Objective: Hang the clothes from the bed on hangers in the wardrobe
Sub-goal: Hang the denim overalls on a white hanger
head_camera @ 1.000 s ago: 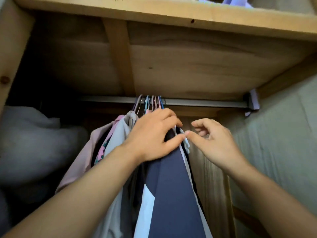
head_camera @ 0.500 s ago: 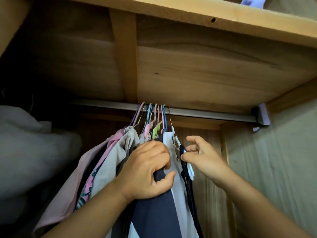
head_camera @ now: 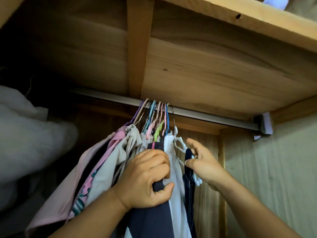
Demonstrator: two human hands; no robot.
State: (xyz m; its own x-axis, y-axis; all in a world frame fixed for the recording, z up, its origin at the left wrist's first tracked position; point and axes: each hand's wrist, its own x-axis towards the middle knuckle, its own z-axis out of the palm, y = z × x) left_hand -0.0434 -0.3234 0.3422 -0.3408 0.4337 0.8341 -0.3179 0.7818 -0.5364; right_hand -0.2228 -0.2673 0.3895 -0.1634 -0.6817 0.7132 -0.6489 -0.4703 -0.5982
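Head view: left hand grips navy garment under rail; right hand pinches white hanger beside it.

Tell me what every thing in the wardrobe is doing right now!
Left hand: fingers curled round the navy garment.
Right hand: pinching the white hanger.
White hanger: hooked on the rail, dark clothing hanging from it.
Coloured hangers: bunched together on the rail.
Pink garment: hanging, leftmost of the bunch.
Rail: bare to the right of the hangers.
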